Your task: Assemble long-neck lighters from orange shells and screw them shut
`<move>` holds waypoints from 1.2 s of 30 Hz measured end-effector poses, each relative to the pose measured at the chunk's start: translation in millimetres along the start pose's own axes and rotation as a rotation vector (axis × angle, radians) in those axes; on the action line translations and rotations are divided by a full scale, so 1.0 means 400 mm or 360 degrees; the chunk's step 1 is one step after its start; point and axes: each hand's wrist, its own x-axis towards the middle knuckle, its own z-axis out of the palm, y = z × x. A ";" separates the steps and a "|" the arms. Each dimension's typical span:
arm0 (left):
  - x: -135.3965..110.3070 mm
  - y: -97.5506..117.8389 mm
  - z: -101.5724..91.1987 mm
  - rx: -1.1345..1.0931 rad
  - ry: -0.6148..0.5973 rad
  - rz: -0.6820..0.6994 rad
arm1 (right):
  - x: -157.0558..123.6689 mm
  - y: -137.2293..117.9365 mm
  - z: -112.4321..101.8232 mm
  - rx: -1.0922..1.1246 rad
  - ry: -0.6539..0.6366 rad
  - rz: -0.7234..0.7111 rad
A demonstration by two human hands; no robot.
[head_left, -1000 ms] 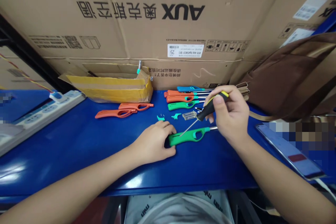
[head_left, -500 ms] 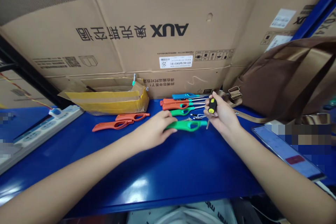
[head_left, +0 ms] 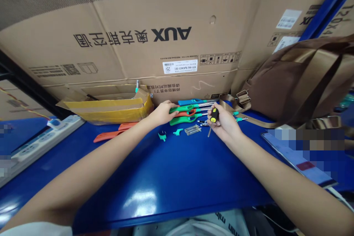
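My left hand [head_left: 165,111] is closed on the rear end of a green long-necked lighter [head_left: 181,108], over the row of lighters. My right hand [head_left: 225,122] grips a screwdriver [head_left: 214,115] with a black and yellow handle, its shaft slanting down toward the table. Beside and under the held lighter lie another green lighter [head_left: 181,120], an orange lighter [head_left: 190,113] and a blue lighter [head_left: 190,101], metal necks pointing right. Nearer me are a small clear plastic part [head_left: 193,129] and two teal trigger pieces, one [head_left: 178,132] right of the other [head_left: 162,136].
Orange handle shells [head_left: 107,136] lie left, partly behind my left forearm. A yellow-taped cardboard box [head_left: 110,110] stands behind them. A power strip [head_left: 41,143] runs along the left; a brown bag [head_left: 298,81] and a phone [head_left: 298,158] are at right on the blue table [head_left: 171,177].
My left hand has moved the green lighter back from the table's middle onto the row, uncovering the small parts. My right hand still holds the screwdriver, slightly lower and left in view.
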 end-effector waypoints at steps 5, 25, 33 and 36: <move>-0.009 0.019 0.009 0.0079 0.0076 0.0136 | -0.001 0.001 -0.001 0.0006 -0.0006 0.0036; -0.001 0.019 0.065 0.0440 -0.0045 0.0376 | 0.001 0.012 0.001 -0.0123 0.0015 0.0176; 0.004 0.056 0.068 0.0495 -0.0103 0.0568 | -0.004 0.037 0.004 -0.0200 -0.0147 0.0261; 0.023 0.062 0.070 0.0504 -0.0111 0.0587 | 0.005 0.039 -0.006 -0.0226 -0.0179 0.0259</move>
